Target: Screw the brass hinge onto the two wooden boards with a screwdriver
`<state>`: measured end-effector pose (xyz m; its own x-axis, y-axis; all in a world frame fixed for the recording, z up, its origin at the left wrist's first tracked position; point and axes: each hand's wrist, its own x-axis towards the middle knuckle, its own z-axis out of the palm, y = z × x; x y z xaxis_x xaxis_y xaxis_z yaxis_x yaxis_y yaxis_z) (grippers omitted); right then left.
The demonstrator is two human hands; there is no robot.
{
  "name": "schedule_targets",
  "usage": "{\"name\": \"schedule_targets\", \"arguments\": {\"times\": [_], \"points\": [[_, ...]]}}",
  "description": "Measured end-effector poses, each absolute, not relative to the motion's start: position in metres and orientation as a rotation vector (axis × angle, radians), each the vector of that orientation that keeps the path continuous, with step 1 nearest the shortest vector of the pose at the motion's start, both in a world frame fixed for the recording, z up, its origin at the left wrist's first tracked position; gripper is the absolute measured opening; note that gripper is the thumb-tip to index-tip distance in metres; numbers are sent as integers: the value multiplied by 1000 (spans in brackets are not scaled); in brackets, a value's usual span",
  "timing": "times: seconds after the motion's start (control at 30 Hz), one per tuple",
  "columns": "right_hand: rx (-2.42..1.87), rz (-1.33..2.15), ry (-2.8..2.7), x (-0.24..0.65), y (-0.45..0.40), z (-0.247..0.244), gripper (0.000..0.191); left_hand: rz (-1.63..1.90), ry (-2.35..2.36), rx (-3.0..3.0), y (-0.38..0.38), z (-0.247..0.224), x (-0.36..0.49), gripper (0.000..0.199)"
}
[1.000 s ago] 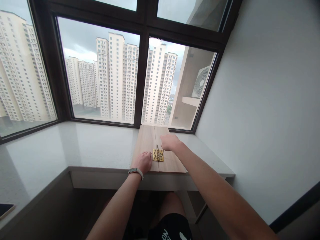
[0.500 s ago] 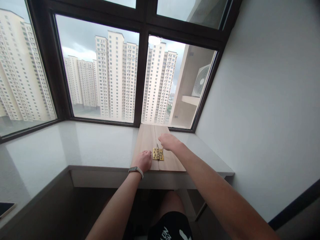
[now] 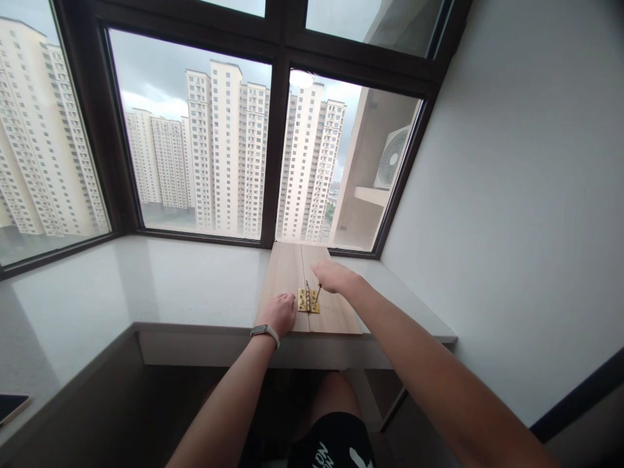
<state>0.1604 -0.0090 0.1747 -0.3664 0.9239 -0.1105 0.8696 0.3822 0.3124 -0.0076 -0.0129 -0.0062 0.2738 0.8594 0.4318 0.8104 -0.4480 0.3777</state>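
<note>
A brass butt hinge point(image 3: 308, 301) lies spread across the seam between two pale wooden boards point(image 3: 284, 266). My left hand point(image 3: 283, 312), with a band on the wrist, rests on the left board, its fingertips beside the hinge's left leaf. My right hand point(image 3: 334, 276) is closed around a screwdriver point(image 3: 319, 291); its handle is hidden in the fist and its thin shaft slants down to the hinge's right leaf. A small pointed piece stands at the top of the hinge's knuckle, too small to make out. Several screws or holes show on the leaves.
The boards lie on a white window ledge point(image 3: 205, 286), reaching its front edge. Dark window frames point(image 3: 275, 149) stand behind, and a white wall point(image 3: 502, 195) is on the right. A dark flat object point(image 3: 12, 407) sits at the far left. My knees are below the ledge.
My right hand has shifted slightly right and turned, and more of the screwdriver's shaft shows now. My left hand, the hinge and the boards have stayed in place.
</note>
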Motion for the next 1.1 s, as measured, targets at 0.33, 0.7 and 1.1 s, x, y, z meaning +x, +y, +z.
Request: {"name": "schedule_targets", "arguments": {"times": [0.33,0.7,1.1], "points": [[1513,430,2506,170,-6,164,16,920,1586,2439,-14,-4,-8,30],[1644,263,2458,164,-4,165,39,948,1595,2478,-10,-9,-8,27],[1416,470,2505,165,-15,173,24,919,1605,2449,-14,-4,-7,27]]}}
